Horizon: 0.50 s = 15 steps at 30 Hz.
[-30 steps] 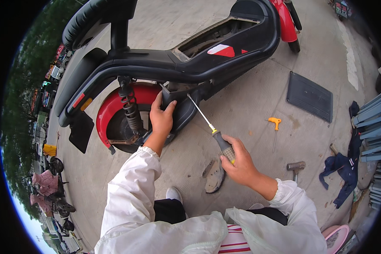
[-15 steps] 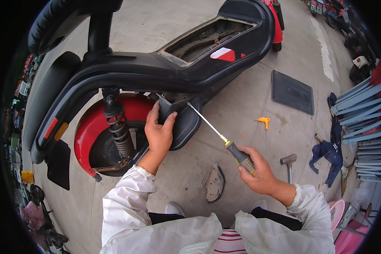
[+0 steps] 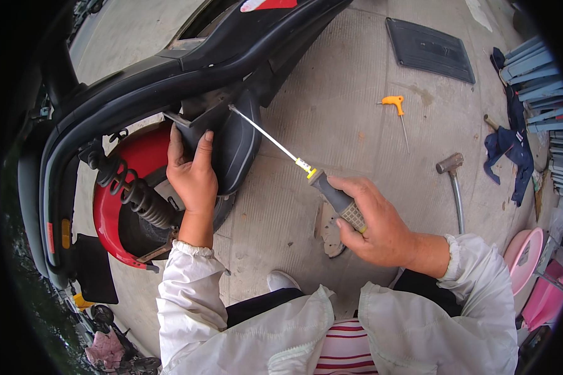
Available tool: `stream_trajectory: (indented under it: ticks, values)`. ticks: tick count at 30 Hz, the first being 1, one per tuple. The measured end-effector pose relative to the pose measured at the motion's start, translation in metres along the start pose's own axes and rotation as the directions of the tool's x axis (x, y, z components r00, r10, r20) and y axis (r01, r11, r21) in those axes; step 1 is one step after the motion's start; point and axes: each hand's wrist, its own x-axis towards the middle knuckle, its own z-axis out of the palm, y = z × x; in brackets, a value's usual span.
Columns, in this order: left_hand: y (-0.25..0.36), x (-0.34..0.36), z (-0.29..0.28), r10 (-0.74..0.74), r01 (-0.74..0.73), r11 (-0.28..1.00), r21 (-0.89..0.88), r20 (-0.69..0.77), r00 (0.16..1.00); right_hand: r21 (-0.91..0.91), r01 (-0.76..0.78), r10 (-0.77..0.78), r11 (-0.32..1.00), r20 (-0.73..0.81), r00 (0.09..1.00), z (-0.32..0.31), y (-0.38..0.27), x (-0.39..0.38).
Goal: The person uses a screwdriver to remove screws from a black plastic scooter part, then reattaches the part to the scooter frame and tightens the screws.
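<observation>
A screwdriver [image 3: 311, 174] meets a black plastic cover [image 3: 238, 147] low on the side of a scooter [image 3: 225, 62], just ahead of the rear wheel; whether the tip sits in a screw head is too small to tell. The right hand [image 3: 385, 228] has its fingers and thumb wrapped around the tool's dark, textured handle, well back from the shaft, a hold that seems chosen to turn and push at a slant. The left hand [image 3: 194, 181] pinches the cover's near part between thumb and raised fingers, apparently to steady it beside the tip and keep the shaft's path clear.

Behind that hand curves a red fender [image 3: 111, 209], with a coil spring [image 3: 149, 207] slanting across it. The scooter's dark body runs above both hands, putting the cover within easy reach.

Farther out on the concrete, an orange-handled hex key [image 3: 396, 104] and a hammer [image 3: 455, 187] lie on the person's right, seemingly set down close enough to pick up. A flat black panel [image 3: 428, 50] lies beyond the key. Near the right edge are a dark blue cloth [image 3: 513, 147] and, lower down, a pink basin [image 3: 524, 259].
</observation>
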Motion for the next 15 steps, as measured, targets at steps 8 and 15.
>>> stream_trajectory:
  ticks: [8,15]
  values:
    - [-0.003,-0.002,0.005,-0.012,0.014,0.999,0.053,-0.038,0.999,-0.003,-0.003,0.003,1.000,0.002,1.000,-0.005,0.002,-0.003]
    - [-0.007,-0.002,0.002,0.231,-0.175,0.830,0.530,-0.040,0.972,-0.100,0.013,-0.019,0.995,-0.055,0.998,-0.009,0.006,0.008]
